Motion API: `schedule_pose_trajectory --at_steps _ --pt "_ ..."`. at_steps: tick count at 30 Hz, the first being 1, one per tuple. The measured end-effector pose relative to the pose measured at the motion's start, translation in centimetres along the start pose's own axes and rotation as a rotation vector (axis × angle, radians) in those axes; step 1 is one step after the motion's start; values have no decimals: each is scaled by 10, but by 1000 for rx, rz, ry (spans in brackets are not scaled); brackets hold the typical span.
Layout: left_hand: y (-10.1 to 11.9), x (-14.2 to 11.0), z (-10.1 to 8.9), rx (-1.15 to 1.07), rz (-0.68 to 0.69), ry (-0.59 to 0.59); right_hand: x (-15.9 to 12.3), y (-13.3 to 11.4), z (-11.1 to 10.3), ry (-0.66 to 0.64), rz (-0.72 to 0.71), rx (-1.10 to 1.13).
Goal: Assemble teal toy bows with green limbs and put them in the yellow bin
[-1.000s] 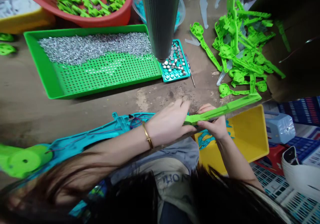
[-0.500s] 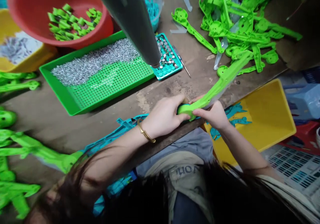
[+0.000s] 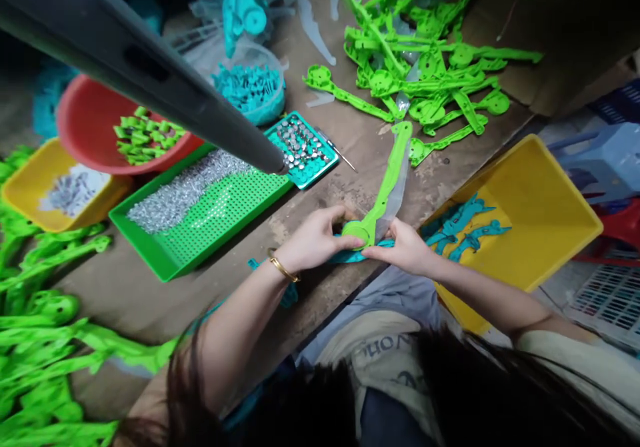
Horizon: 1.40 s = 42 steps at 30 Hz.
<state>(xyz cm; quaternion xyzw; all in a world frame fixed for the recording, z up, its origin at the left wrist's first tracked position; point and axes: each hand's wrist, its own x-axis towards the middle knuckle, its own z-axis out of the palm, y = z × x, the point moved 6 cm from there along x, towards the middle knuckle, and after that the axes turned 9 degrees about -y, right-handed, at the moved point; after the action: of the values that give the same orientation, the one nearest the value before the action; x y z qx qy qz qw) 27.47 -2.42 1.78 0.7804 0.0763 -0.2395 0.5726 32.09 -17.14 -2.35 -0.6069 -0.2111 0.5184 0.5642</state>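
Note:
A long bright green plastic arm with a round end and a translucent strip along one side points away from me across the table edge. Its round end is gripped by my left hand, thumb on top of the disc. From the other side my right hand pinches the same part near the disc and the strip. Beneath the disc lies a teal plastic piece, mostly covered by my hands. A gold bracelet circles my left wrist.
A green tray of small metal screws and a teal tray of button cells stand ahead, under a dark hanging tool. Green parts pile at the far right. A yellow bin with teal parts stands right of the table.
The green arm has swung from pointing right to pointing away from me, its round end now over the teal piece. Both hands keep hold of it. My view has shifted, showing more of the table.

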Motion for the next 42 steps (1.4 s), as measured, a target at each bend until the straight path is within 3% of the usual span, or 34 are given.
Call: schedule_pose_trajectory --at_steps 3,6,8,11,15,18,20,22,24,26,28,31,34,38,42 --pt "-5 -1 2 31 -28 -8 10 -19 -24 -86 35 -39" --pt "-10 -1 4 75 -45 -24 27 -61 -77 215 -80 -73" --pt "-10 0 6 143 -46 -28 43 -85 -95 265 -182 -53" --pt "-6 1 10 303 -25 50 67 -94 -96 214 -181 -35" --pt "0 -4 22 457 -20 143 74 -81 -96 364 -72 -260" --pt "1 -28 17 463 53 290 69 -81 -100 434 -61 -546" --pt "-7 -64 3 412 113 483 64 -87 -101 510 -21 -967" --pt "-23 -114 -14 361 98 739 58 -92 -94 538 -26 -1219" --pt "-46 -161 -25 330 -17 936 51 -94 -78 505 -66 -1296" --pt "-66 -194 -25 310 -104 1022 47 -94 -50 412 -111 -1323" --pt "-80 -207 -16 309 -146 1034 47 -89 -14 241 -170 -1337" --pt "-86 -203 3 347 -139 1015 48 -74 42 -86 -278 -1362" --pt "-81 -188 22 407 -67 1000 46 -58 74 -284 -337 -1417" --pt "-70 -165 40 504 51 929 41 -49 76 -312 -364 -1429" --pt "-61 -138 48 631 43 803 32 -48 72 -328 -458 -1450"
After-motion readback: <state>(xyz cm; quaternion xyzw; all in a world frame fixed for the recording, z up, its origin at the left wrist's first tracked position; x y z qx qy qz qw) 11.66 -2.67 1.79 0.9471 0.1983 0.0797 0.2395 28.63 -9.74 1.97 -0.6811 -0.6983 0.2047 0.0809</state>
